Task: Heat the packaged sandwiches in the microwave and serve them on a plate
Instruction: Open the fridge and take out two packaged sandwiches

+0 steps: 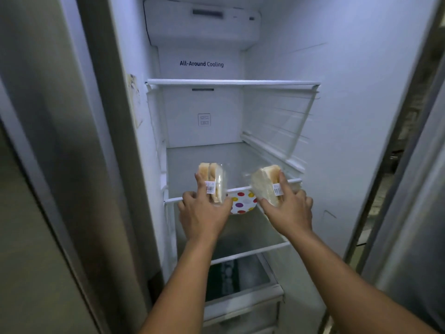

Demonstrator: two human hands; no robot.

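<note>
While the fridge (277, 104) stands open, the left hand (204, 213) grasps one packaged sandwich (213, 182) and the right hand (289, 208) another (266, 183), fingers curled round each above the middle shelf (289, 181). A dotted plate (243, 203) lies just below. Judging by this, only fetching is underway; heating and serving remain, and no microwave shows.

one head-worn wide-angle view, forward and slightly down, close into the open fridge (277, 68) at arm's reach

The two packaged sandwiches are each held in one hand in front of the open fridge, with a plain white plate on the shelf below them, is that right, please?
Not quite: the head view shows the plate is polka-dotted, not plain white. The rest holds: the left hand and right hand each hold one.
</note>
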